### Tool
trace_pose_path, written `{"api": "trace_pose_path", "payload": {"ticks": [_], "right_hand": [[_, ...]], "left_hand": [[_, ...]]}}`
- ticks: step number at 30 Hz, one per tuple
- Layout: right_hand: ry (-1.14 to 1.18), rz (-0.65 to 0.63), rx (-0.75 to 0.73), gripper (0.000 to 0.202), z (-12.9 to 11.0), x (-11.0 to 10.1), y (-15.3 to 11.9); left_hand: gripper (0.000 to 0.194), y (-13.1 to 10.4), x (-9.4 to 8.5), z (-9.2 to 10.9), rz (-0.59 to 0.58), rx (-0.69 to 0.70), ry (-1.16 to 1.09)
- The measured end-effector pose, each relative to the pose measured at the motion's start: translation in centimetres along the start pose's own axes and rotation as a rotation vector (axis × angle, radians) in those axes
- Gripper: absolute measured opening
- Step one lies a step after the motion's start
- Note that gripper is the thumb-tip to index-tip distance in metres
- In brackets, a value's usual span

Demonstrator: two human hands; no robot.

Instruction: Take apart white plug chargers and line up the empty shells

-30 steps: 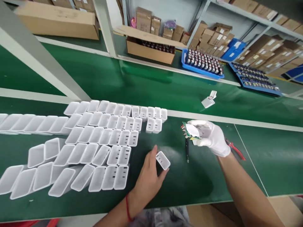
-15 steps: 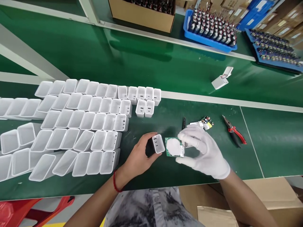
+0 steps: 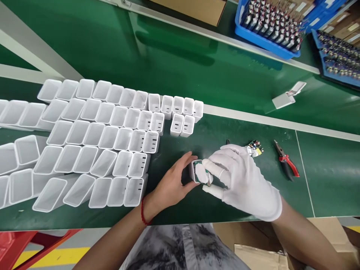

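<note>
My bare left hand (image 3: 174, 179), with a red cord at the wrist, is closed around a white plastic case (image 3: 192, 173) whose open end faces right. My right hand (image 3: 239, 180), in a white glove, pinches a green circuit board (image 3: 198, 163) that carries a round white pad (image 3: 201, 173). The board sits tilted partly inside the mouth of the case; its inner end is hidden. Just beyond the gloved hand lies a small bundle of parts with coloured wires (image 3: 255, 149).
Rows of open white cases (image 3: 97, 137) fill the left of the green bench (image 3: 332, 176). Pliers with red and black handles (image 3: 286, 160) lie to the right. A blue tray (image 3: 267, 42) of wired parts stands on the shelf above, beside a cardboard box (image 3: 194, 10).
The right hand has moved the circuit board left, from beside the case into its opening. The left hand still holds the case. The view has shifted slightly.
</note>
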State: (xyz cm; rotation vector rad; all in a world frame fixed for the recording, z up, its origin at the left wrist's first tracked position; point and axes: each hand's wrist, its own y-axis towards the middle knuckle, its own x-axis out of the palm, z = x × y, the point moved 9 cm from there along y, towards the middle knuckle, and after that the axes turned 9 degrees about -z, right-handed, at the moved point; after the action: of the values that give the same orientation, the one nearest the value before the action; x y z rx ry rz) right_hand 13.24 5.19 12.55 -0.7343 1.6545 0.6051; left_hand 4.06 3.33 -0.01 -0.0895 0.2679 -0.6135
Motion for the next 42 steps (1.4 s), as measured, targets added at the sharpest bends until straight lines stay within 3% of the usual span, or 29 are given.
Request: {"api": "trace_pose_path", "payload": {"ticks": [17,28,42], "right_hand": [[-0.041,-0.038,0.051,0.021,0.1,0.7,0.5],[-0.138,-0.167,0.051,0.012,-0.5,1.7,1.0],[-0.019,-0.080,0.098,0.010,0.1,0.8,1.0]], "left_hand": [[0.087,0.1,0.1,-0.1,-0.013,0.003,-0.025],[0.089,0.1,0.1,-0.2,-0.025,-0.016,-0.010],[0.091,0.3,0.1,-0.2,-0.039,-0.019,-0.034]]}}
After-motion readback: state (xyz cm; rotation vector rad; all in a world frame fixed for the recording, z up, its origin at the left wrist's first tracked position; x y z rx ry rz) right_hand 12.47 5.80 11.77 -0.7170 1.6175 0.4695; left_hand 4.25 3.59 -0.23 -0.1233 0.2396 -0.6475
